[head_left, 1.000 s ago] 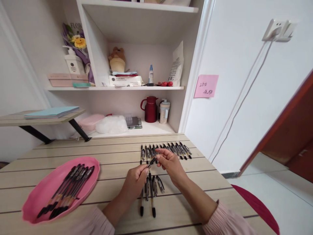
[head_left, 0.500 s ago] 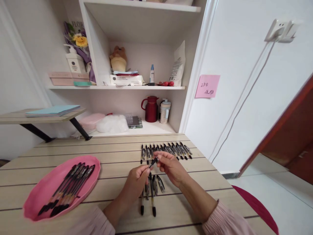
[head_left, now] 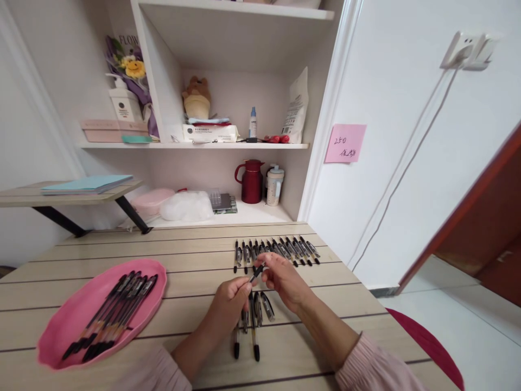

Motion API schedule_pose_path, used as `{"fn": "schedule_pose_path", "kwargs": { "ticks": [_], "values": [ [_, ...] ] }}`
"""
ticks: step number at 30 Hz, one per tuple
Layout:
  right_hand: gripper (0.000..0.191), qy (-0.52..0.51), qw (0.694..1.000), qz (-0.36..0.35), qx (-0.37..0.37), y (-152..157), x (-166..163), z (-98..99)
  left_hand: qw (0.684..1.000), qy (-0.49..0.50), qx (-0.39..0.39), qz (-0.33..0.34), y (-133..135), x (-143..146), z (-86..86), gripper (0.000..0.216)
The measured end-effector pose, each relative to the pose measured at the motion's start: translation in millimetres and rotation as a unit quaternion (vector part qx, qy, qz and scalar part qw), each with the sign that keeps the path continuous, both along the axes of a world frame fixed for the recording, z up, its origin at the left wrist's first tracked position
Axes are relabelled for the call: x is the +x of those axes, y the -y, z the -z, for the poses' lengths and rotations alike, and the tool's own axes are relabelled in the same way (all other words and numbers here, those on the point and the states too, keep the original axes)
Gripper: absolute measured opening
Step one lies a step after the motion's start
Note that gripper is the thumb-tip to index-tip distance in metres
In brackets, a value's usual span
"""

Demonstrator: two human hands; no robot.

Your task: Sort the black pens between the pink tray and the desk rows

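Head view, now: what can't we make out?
All head view:
Held pen: lower end, behind left hand; tip, and whether right hand touches it, behind that hand.
Pen row: part behind right hand.
Caps: print too small.
Top-shelf things: cut off by top edge.

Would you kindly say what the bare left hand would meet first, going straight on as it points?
Probably the bare right hand, at the far end of the slim black pen, though depth is unclear.
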State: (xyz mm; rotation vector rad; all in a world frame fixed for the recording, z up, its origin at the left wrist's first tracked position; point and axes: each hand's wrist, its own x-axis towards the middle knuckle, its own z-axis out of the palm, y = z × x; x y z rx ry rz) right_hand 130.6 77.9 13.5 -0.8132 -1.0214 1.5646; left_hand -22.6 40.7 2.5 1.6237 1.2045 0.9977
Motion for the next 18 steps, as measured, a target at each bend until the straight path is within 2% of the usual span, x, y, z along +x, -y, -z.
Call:
{"fn": "schedule_pose_path", "kwargs": {
  "ticks": [3,6,10,14,18],
  "values": [
    [0.030,-0.016,1.000,0.000,0.001,-0.7,0.3,0.9,1.000,0.006,-0.022,0.004,-0.8,-0.4,1.6,0.036],
    [0.029,0.031,0.999,0.024,-0.008,-2.5,1.0,3.3,1.000,0.004,-0.015,0.003,-1.8,-0.8,2.8,0.037],
    [0.031,0.009,1.000,-0.013,-0.005,-4.6,2.2,5.5,0.999,0.022,-0.043,-0.002,-3.7,-1.3,5.1,0.039],
    [0.028,0.022,1.000,0.009,-0.004,-4.8,2.5,6.4,0.999,0.027,-0.038,-0.006,-3.7,-2.0,5.3,0.040],
    [0.030,0.000,1.000,-0.011,0.003,-5.2,2.9,5.8,0.999,0.017,-0.039,-0.005,-2.0,-1.8,2.9,0.039]
  ]
}}
